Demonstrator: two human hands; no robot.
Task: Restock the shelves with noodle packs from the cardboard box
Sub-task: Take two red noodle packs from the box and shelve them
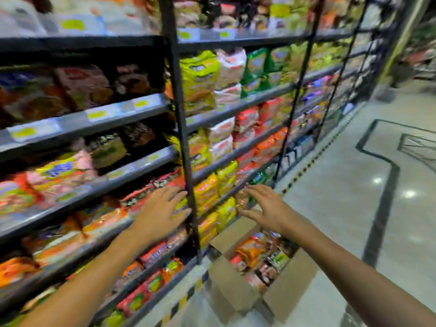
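An open cardboard box [236, 286] stands on the floor against the shelf foot, with several noodle packs [253, 252] in it, orange, red and green. My left hand [160, 213] reaches forward with spread fingers in front of the red and dark packs on a low shelf [89, 192], holding nothing. My right hand [266, 208] hovers above the box's far end, fingers apart and empty, close to a brownish pack [240, 199] on the shelf edge. The picture is blurred by motion.
Black metal shelving [181, 119] filled with coloured noodle packs runs from the left into the distance. Yellow packs [207, 192] fill the bay behind the upright post. A glossy tiled aisle floor [342, 185] with a dark inlaid line lies to the right.
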